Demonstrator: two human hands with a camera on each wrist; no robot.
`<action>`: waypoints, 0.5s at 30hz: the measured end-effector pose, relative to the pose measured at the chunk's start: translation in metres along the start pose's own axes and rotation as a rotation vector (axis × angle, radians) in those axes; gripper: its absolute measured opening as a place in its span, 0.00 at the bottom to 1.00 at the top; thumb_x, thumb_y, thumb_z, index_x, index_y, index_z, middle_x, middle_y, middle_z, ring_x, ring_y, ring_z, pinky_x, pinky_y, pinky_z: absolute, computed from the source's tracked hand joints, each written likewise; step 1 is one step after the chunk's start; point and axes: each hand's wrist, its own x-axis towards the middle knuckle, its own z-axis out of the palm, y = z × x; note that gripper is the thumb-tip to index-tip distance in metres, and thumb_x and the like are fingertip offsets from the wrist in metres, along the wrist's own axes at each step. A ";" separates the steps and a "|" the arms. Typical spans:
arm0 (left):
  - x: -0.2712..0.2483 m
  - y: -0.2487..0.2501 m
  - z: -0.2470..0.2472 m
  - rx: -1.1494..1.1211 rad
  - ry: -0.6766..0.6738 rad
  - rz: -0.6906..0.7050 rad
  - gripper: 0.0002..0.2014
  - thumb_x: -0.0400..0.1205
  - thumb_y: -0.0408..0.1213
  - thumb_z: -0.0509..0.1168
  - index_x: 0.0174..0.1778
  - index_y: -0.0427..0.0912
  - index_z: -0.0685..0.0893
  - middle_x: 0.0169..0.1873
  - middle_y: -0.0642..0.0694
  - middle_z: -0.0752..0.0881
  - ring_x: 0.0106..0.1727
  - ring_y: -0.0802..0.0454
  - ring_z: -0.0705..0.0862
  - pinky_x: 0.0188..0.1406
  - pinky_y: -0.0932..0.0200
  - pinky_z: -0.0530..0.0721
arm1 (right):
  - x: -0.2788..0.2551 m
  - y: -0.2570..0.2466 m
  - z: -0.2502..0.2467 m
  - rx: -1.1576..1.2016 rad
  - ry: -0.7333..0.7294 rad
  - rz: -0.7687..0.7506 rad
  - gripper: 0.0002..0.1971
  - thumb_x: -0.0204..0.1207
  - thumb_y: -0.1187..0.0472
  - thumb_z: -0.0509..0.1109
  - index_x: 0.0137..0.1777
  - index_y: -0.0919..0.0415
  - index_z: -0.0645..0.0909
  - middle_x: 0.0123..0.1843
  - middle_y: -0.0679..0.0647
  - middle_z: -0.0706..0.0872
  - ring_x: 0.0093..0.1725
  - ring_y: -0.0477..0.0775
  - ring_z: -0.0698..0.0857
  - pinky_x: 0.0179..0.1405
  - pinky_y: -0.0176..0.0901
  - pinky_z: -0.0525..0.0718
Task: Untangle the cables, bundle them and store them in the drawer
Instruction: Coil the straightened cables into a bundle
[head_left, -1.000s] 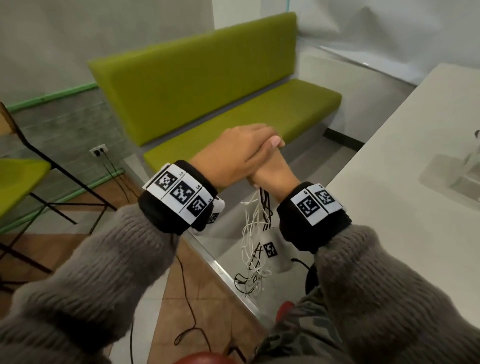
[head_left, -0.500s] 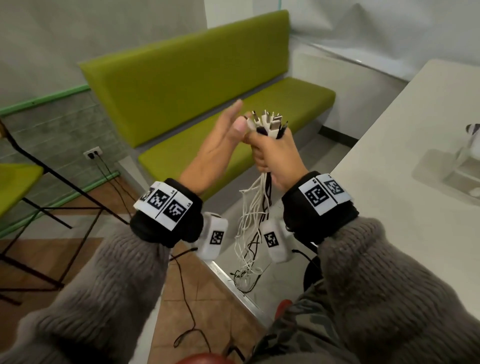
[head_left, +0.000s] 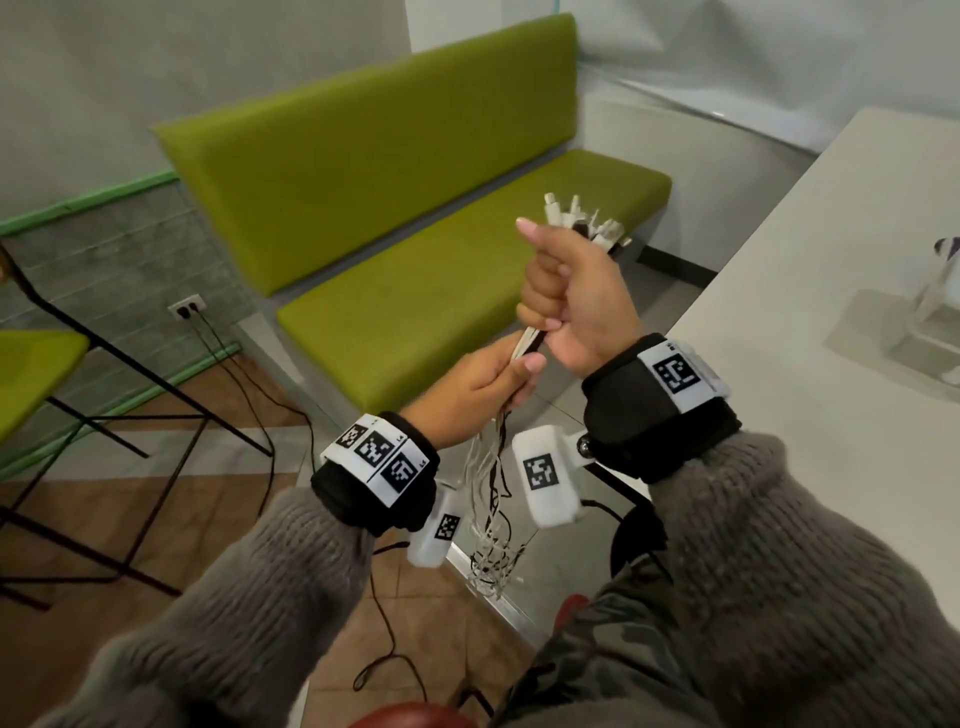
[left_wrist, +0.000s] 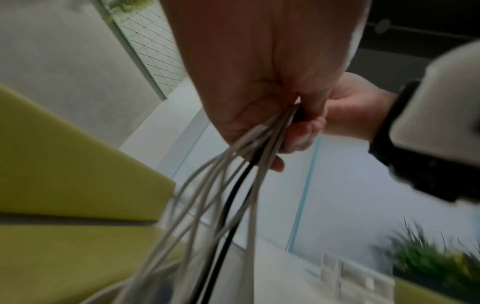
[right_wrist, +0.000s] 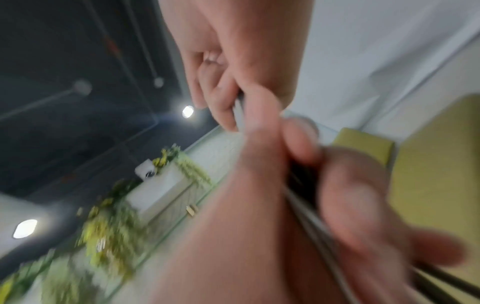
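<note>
Up in front of my chest, my right hand is a tight fist round the cables, fingers curled hard, thumb up along the side. Plug ends fan out above that fist, mostly white with a darker one among them. Just below, touching the same bunch, my left hand pinches the strands where they leave the fist, thumb pressed across them and fingers wrapped behind. From my left wrist I see the cables spill out of my palm, several pale ones and one black, spreading apart as they drop. They hang loose between my wrists and end in a tangled loop low down, above the floor. My right wrist view is blurred; my fingers close on thin strands there. Behind my hands runs a green bench; a white table sits off to my right.
</note>
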 end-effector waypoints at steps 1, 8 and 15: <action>-0.002 -0.002 0.000 0.042 -0.006 0.009 0.13 0.82 0.53 0.52 0.37 0.48 0.69 0.25 0.59 0.74 0.28 0.58 0.70 0.31 0.61 0.70 | 0.000 -0.001 -0.002 0.041 0.009 0.000 0.27 0.82 0.62 0.63 0.22 0.52 0.57 0.16 0.45 0.55 0.15 0.45 0.51 0.13 0.34 0.53; -0.007 -0.020 -0.001 0.106 -0.024 -0.051 0.17 0.80 0.55 0.52 0.39 0.44 0.71 0.29 0.52 0.75 0.30 0.55 0.73 0.34 0.57 0.73 | -0.003 -0.021 -0.004 0.119 -0.015 -0.081 0.30 0.81 0.65 0.61 0.16 0.49 0.60 0.14 0.43 0.56 0.12 0.43 0.52 0.11 0.30 0.54; -0.017 -0.048 -0.007 0.256 -0.001 -0.115 0.15 0.81 0.58 0.49 0.37 0.52 0.71 0.30 0.53 0.76 0.30 0.63 0.74 0.34 0.69 0.74 | -0.008 -0.052 -0.004 0.028 -0.052 -0.193 0.28 0.81 0.66 0.60 0.18 0.50 0.60 0.14 0.44 0.56 0.12 0.43 0.52 0.12 0.29 0.54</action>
